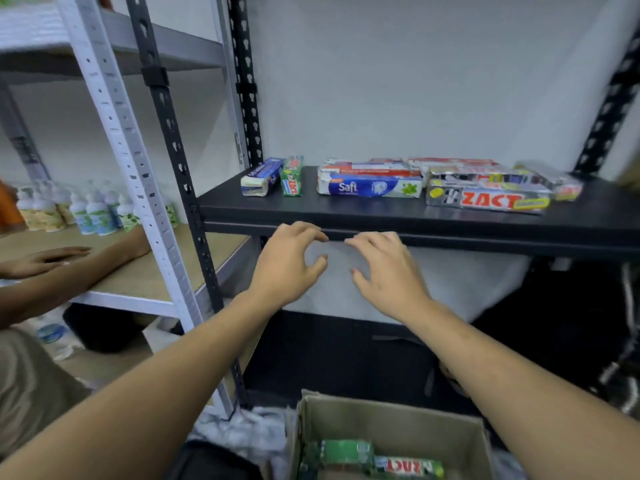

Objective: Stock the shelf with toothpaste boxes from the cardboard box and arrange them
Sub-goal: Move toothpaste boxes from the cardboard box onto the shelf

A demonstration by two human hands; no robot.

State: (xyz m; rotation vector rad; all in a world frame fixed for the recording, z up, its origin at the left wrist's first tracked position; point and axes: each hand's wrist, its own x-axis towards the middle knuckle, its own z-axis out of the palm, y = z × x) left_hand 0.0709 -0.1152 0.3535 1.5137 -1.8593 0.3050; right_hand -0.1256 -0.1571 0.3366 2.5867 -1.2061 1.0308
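Mid-frame, my left hand (289,263) and right hand (388,271) hover with each grip released and empty below the shelf (346,216); green toothpaste boxes (370,460) wait in the carton (391,427), bottom of frame. A careless reach could scatter the crowded stacks (485,188) at right.

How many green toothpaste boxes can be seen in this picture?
3. One green box stands on the black shelf beside the blue box. Two lie in the cardboard box. More may hide below.

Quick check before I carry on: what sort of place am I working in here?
Probably a small shop's stockroom: slotted metal shelving, toothpaste boxes laid on it, rows of small bottles next door, and an open cardboard box of stock.
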